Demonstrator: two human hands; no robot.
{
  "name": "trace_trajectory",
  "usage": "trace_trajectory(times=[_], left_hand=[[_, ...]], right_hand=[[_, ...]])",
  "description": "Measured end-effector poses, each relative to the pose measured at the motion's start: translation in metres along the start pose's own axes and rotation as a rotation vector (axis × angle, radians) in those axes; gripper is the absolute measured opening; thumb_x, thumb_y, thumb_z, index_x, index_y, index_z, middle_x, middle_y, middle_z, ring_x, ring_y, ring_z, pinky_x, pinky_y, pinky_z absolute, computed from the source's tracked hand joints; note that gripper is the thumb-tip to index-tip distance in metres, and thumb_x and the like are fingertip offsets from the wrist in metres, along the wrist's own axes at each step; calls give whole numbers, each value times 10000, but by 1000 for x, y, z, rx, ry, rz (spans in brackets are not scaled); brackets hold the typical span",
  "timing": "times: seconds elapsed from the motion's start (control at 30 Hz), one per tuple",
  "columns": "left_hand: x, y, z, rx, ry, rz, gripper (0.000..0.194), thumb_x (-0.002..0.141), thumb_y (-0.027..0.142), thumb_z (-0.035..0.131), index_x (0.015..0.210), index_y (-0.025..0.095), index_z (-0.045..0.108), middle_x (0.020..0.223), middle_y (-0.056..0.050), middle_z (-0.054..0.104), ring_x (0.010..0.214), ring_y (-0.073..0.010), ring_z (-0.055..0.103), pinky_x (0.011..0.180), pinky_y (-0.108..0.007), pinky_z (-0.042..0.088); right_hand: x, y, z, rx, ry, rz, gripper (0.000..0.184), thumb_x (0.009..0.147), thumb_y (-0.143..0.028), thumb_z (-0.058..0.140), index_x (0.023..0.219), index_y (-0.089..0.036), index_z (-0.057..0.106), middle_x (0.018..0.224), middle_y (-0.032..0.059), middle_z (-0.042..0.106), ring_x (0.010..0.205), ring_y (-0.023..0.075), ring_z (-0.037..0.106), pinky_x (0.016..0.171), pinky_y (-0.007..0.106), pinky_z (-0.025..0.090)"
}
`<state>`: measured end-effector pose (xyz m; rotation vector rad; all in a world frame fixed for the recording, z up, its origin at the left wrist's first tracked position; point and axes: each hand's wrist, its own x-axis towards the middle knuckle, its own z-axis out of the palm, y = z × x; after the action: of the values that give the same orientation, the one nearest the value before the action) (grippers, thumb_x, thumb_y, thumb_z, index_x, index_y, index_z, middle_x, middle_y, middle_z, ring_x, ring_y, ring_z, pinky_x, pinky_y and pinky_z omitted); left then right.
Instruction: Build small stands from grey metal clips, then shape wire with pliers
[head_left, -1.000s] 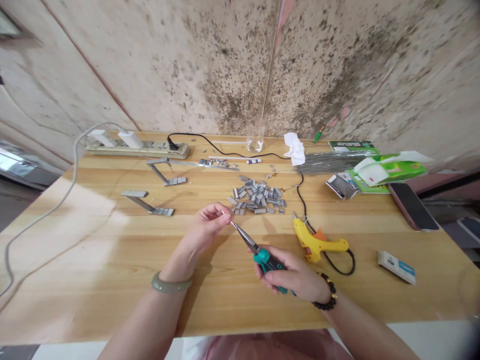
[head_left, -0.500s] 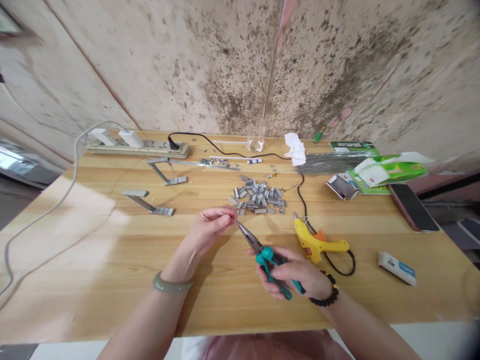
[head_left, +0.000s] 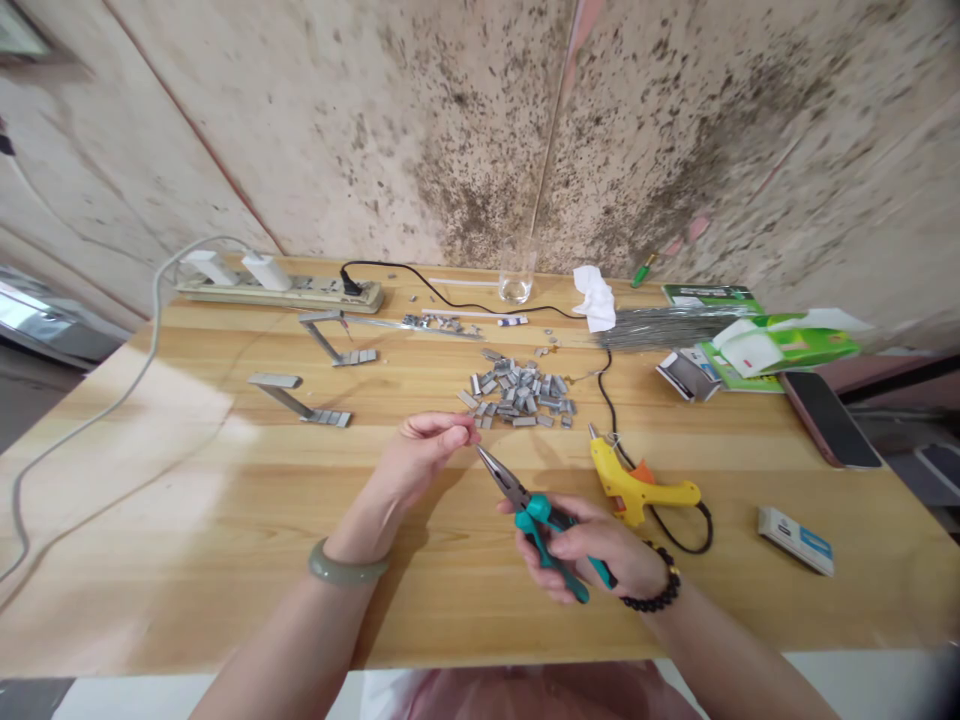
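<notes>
My right hand (head_left: 581, 545) is wrapped round the teal and black handles of needle-nose pliers (head_left: 534, 510). The jaws point up and left, and their tip lies close to the fingertips of my left hand (head_left: 429, 455). That hand is closed in a pinch; whatever sits between thumb and finger is too small to make out. Just beyond the fingers lies a pile of grey staple pieces (head_left: 521, 392). To the left stand two angled shapes built of grey staples, the nearer (head_left: 289, 400) and the farther (head_left: 330, 340).
A yellow glue gun (head_left: 641, 485) with a black cord lies right of the pliers. Farther right are a small box (head_left: 795, 540), a phone (head_left: 831, 420) and a wire bundle (head_left: 667, 328). At the back stand a glass (head_left: 516, 285) and a power strip (head_left: 300, 292).
The view has shifted slightly, so everything sits a little farther right. Both hands keep nearly the same pose, with the pliers' tip still beside the left fingertips.
</notes>
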<state>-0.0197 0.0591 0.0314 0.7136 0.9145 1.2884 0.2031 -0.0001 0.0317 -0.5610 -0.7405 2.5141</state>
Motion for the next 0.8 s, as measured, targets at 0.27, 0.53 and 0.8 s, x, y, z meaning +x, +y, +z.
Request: trace_trajectory(times=[0.27,0.53,0.8], left_hand=[[2,-5,-4,18,4,24,212,471,267,889,624,217,752,619,-11,728,572,-129,645,668,-277,523],[3,-7,-8,191,20,99,158,549,268,852,664,214,757,706,-29,751,662,-171,678,745,-323,546],[2,-5,-5,278,48,106,159,574,272,838,697,206,764,740,-43,758,721,-196,683,774,-344,541]], right_hand=[[3,1,2,-223,128,-29,453,726,-268,686,1144,-177,534,852,21,553,561,77,491,483,209,374],[5,4,3,-595,301,-57,266,775,-201,565,1040,-185,556,841,5,522,584,80,444,509,204,393],[8,8,5,-1095,441,-237,424,841,-147,491,1260,-208,505,901,19,585,797,153,541,766,291,437]])
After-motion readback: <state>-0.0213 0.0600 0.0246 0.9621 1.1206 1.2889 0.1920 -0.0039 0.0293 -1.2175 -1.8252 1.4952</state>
